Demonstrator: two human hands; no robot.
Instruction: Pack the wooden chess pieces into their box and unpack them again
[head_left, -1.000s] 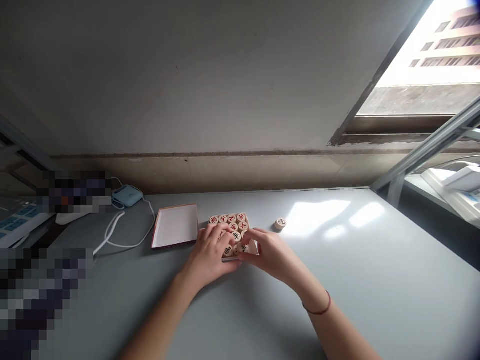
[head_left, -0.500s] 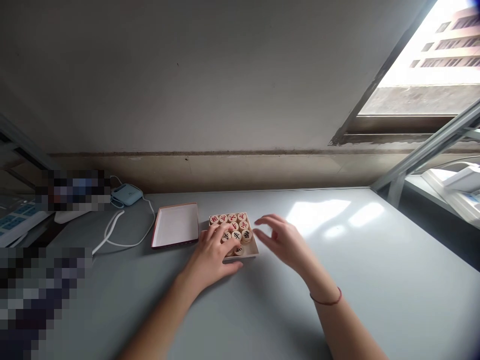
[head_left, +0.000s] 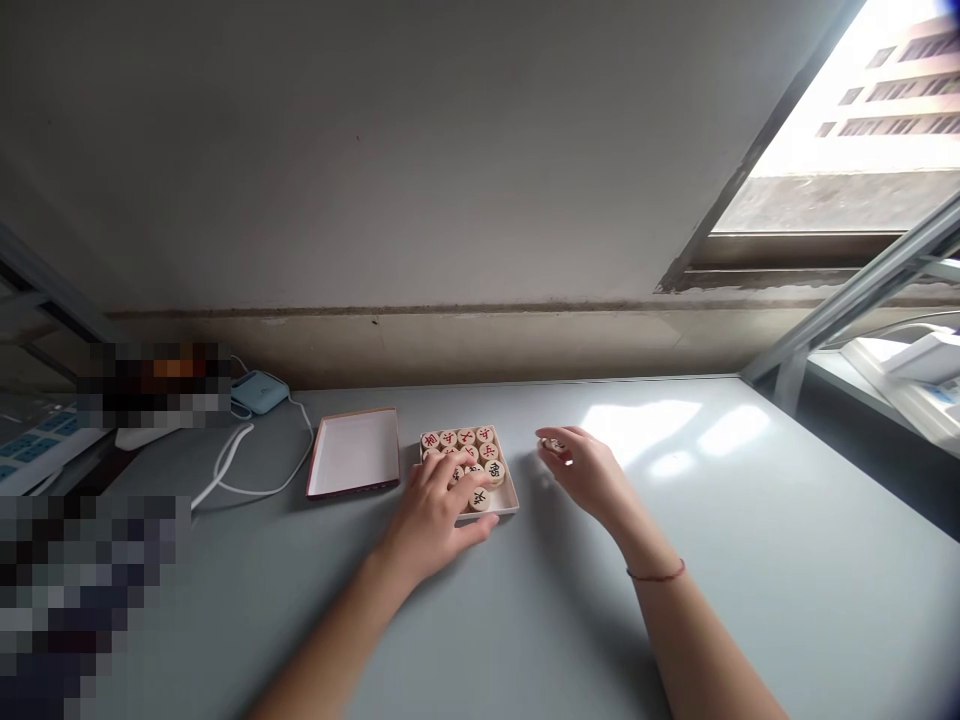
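A shallow open box (head_left: 511,497) holds rows of round Chinese chess pieces (head_left: 466,437) marked with red or black characters. Its front right corner shows bare bottom. My left hand (head_left: 442,495) lies over the left and front of the box, fingers spread across the pieces and thumb past the front edge; it hides several of them. To the right of the box, my right hand (head_left: 589,470) pinches one Chinese chess piece (head_left: 553,444) between thumb and fingers, apart from the box. Fingers partly cover that piece.
The box lid (head_left: 356,452) lies upturned left of the box. Further left are a white cable (head_left: 259,491), a light blue device (head_left: 259,391) and a power strip (head_left: 45,440). A wall (head_left: 450,345) borders the grey table (head_left: 750,540) at the back.
My right hand has moved right, away from the box edge, and its fingers have closed on a chess piece. My left hand has shifted slightly right over the box.
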